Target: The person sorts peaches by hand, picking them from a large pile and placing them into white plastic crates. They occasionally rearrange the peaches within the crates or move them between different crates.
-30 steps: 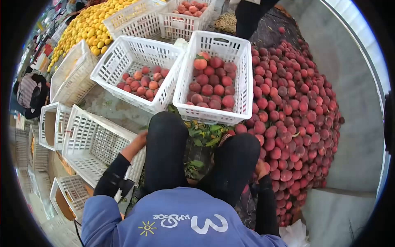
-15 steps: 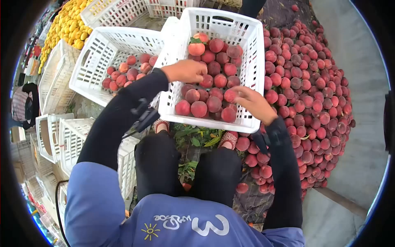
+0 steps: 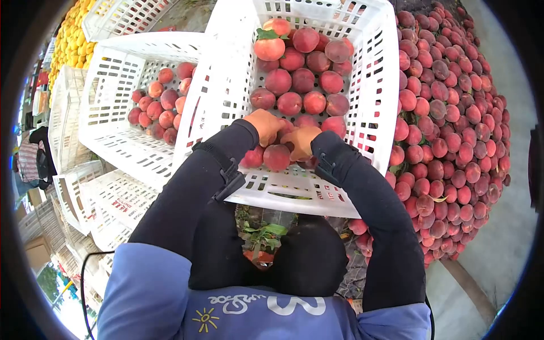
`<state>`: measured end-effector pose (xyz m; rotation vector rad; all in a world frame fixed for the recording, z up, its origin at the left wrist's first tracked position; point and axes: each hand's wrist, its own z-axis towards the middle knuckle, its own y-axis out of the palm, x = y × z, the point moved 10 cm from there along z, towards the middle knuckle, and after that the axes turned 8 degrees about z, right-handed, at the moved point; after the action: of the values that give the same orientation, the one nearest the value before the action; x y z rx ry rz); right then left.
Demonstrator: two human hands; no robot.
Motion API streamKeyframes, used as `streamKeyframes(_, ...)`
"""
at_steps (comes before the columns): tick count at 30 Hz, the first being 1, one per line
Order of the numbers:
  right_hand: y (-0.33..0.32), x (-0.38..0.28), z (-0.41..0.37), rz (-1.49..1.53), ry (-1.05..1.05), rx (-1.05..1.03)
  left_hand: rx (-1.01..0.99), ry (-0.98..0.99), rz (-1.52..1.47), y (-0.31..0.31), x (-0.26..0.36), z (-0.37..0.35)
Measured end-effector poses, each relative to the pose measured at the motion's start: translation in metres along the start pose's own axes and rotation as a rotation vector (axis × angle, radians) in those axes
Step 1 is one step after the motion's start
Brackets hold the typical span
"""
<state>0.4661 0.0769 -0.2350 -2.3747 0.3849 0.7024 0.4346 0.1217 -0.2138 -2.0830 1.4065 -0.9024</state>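
Observation:
Both my hands are low inside a white plastic crate (image 3: 381, 85), close together over red peaches (image 3: 302, 80). My left hand (image 3: 265, 126) is closed, its fingers curled at a peach (image 3: 285, 128) between the two hands. From the other side my right hand (image 3: 302, 141) bends its fingers in against the fruit; its fingertips are partly hidden. Just below them a peach (image 3: 277, 157) lies near the crate's front wall. At the crate's far left, one paler peach (image 3: 269, 49) has a green leaf (image 3: 267, 34) by it.
A second white crate (image 3: 122, 122) with several peaches (image 3: 168, 99) stands on the left. On the right a large heap of peaches (image 3: 447, 141) lies beside the crate. More white crates (image 3: 122, 198) stand at lower left, and yellow fruit (image 3: 71, 48) is piled at upper left.
My hands have come together from opposite sides of the crate, lower toward its front wall. The crate now appears larger and nearer in view.

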Motion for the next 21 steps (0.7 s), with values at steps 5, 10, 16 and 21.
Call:
streamKeyframes(5, 0.002, 0.013, -0.011, -0.059, 0.132, 0.049, -0.163, -0.083, -0.267, 0.014, -0.017, 0.001)
streamKeyframes(10, -0.006, 0.006, -0.012, -0.013, 0.109, -0.059, -0.048, -0.116, 0.008, 0.010, -0.021, -0.009)
streamKeyframes(16, 0.019, 0.010, -0.002, 0.064, 0.053, -0.028, 0.133, -0.125, 0.097, 0.005, -0.019, -0.013)
streamKeyframes(21, 0.016, -0.023, -0.007, 0.136, -0.022, 0.139, -0.010, -0.148, -0.006, 0.031, -0.034, 0.002)
